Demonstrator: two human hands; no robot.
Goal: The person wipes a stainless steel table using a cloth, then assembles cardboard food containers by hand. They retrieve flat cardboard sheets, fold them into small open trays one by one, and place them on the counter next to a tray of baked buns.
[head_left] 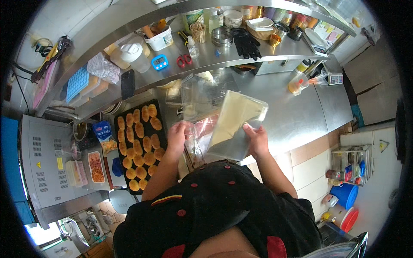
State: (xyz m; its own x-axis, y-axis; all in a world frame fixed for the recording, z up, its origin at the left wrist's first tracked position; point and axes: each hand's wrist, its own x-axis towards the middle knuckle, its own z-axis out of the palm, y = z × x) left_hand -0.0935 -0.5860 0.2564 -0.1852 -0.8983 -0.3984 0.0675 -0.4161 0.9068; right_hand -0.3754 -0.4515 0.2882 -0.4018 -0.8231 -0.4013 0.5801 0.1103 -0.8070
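Observation:
My right hand (pixel 257 136) grips the lower edge of a clear plastic bag (pixel 235 122) that holds a pale yellow flat sheet, tilted up over the steel counter (pixel 301 116). My left hand (pixel 178 134) pinches another crumpled clear bag (pixel 198 131) beside it, just right of a black baking tray (pixel 160 112) filled with several golden round pastries (pixel 138 148). More clear bags (pixel 202 96) lie on the counter behind my hands.
A steel shelf (pixel 206 56) above carries black gloves (pixel 246 43), red scissors (pixel 184 60), a blue timer (pixel 159 62), a phone (pixel 127 84), cups and containers. An oven (pixel 43 163) stands at the left. A scale (pixel 334 78) and sauce bottle (pixel 297 84) sit at the right.

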